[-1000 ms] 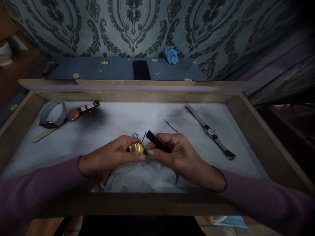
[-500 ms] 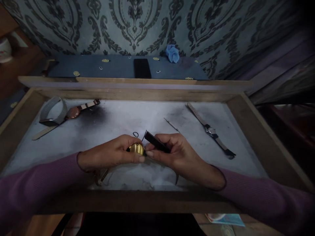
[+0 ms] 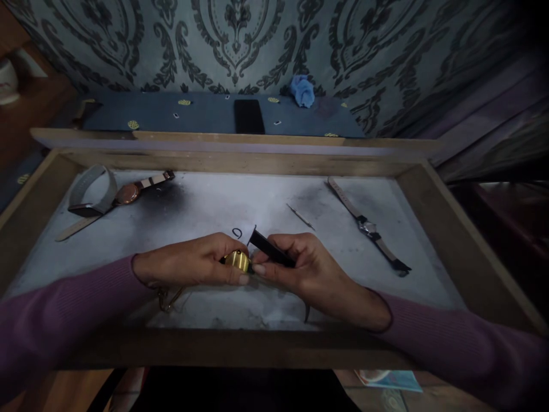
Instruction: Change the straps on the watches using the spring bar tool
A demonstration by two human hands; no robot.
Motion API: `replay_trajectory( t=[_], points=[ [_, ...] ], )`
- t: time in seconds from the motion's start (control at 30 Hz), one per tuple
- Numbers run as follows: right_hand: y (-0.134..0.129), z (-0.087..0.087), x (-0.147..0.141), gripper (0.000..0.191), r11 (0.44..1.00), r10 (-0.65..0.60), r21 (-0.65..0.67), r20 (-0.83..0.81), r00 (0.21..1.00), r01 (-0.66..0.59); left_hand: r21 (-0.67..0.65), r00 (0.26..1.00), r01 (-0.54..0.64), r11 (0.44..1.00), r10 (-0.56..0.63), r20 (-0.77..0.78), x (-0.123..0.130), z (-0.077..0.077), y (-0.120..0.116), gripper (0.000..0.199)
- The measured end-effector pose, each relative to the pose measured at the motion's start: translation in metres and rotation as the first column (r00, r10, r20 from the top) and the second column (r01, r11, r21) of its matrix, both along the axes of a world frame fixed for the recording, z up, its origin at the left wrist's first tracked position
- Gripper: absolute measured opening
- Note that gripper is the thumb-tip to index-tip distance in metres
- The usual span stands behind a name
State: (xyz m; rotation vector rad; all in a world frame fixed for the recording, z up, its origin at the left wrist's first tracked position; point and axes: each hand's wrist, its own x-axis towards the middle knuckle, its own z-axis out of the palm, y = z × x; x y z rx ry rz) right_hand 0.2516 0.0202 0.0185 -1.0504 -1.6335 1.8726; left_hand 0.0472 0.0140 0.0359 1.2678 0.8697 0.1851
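Observation:
My left hand [image 3: 195,260] is closed around a gold watch case [image 3: 238,260], its fluted or reflective gold side facing up between thumb and fingers. In my right hand [image 3: 309,269] is a flat black watch strap [image 3: 272,247], slanting up toward the left. My right fingertips and thumb meet the right edge of the watch case, where a dark piece shows. A thin dark curved tip [image 3: 307,312] sticks out beneath my right hand; what it belongs to is hidden. A small dark loop [image 3: 237,233] lies just beyond the watch. A gold chain bracelet [image 3: 165,298] hangs at my left wrist.
All this is within a shallow wooden tray [image 3: 231,162]. A thin metal tool [image 3: 301,217] lies beyond my right hand, with a leather-strap watch [image 3: 367,226] farther right. At left are a grey-band watch [image 3: 92,191] and a copper-coloured watch [image 3: 127,194]. A black phone-like slab [image 3: 249,117] and blue cloth [image 3: 302,91] lie behind.
The view has shifted slightly. Both hands keep their hold on the watch and strap, and the strap has moved only a little.

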Motion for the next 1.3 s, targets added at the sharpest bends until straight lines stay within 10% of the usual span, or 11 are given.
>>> replay_trajectory(
  t=[0.37, 1.3],
  points=[
    [-0.001, -0.002, -0.003, 0.023, 1.0, -0.001, -0.017, -0.026, 1.0, 0.001, -0.027, 0.988, 0.153, 0.988, -0.152, 0.029, -0.004, 0.003, 0.009, 0.021],
    [-0.001, -0.005, -0.002, 0.02, 1.0, -0.022, 0.004, -0.049, 0.999, 0.022, -0.08, 0.993, 0.114, 0.99, -0.114, -0.003, -0.006, 0.004, 0.011, 0.024]
  ],
)
